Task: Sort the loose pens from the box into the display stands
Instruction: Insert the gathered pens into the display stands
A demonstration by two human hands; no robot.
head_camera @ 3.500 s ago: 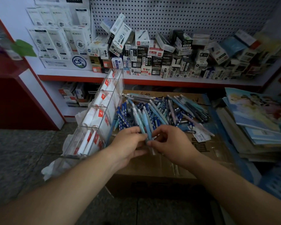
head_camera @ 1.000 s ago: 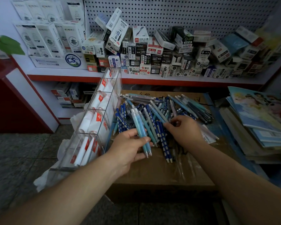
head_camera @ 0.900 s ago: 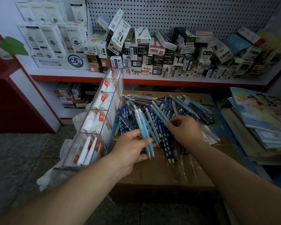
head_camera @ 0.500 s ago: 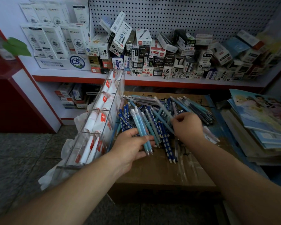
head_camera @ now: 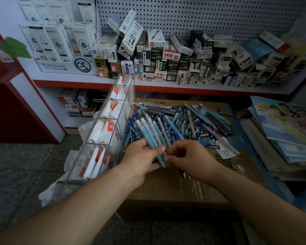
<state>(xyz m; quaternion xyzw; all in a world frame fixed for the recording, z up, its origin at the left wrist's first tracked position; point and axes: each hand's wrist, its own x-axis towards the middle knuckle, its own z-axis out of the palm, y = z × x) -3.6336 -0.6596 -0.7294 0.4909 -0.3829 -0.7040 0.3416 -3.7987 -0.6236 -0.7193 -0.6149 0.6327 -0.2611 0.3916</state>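
Boxes [head_camera: 156, 54] on the shelf [head_camera: 74, 80] read AIHAO, 1389, 2081 and GR-393; a round CS badge [head_camera: 82, 64] marked the white carton [head_camera: 55, 66] to their left. The left hand [head_camera: 141, 157] gripped a bundle of pale-blue pens [head_camera: 151, 135] over the cardboard box [head_camera: 175, 189], just right of the clear display stand [head_camera: 102, 142]. The right hand [head_camera: 190, 159] pinched the bundle's near tips with curled fingers. The pens ran away from the person, tips nearest, slanting up-left above the loose pens [head_camera: 198, 121] heaped on the box.

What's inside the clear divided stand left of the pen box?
White packets with red labels sit leaning in each compartment of the stand. Nothing else shows in it. The packets cover most of the stand's floor, and their own contents are hidden.
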